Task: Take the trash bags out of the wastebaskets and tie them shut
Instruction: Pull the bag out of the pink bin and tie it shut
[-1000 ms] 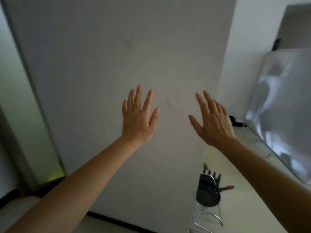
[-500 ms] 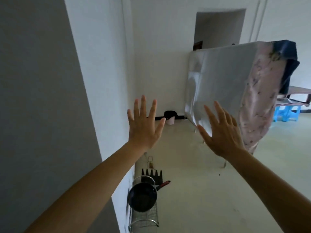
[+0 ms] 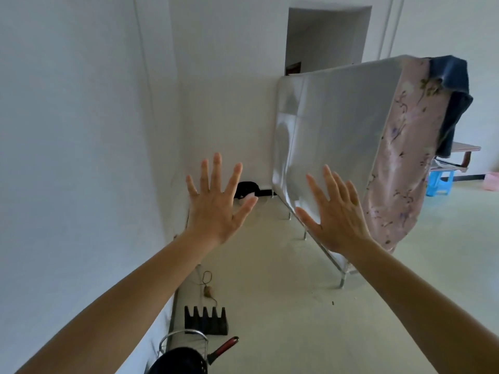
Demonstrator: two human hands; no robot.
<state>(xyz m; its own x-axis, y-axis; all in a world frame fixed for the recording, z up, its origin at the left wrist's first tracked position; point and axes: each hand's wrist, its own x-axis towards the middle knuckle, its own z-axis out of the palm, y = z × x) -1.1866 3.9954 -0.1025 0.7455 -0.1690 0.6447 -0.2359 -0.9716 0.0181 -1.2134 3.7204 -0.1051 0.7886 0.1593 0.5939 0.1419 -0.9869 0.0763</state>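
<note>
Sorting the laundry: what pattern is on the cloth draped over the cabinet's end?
Pink floral cloth, clearest in the head view.

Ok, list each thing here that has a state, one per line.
left hand: open, fingers spread, holding nothing
right hand: open, fingers spread, holding nothing
wastebasket: upright by the far wall, black bag still in it
floral cloth: draped over the cabinet's end
doorway: open
</note>
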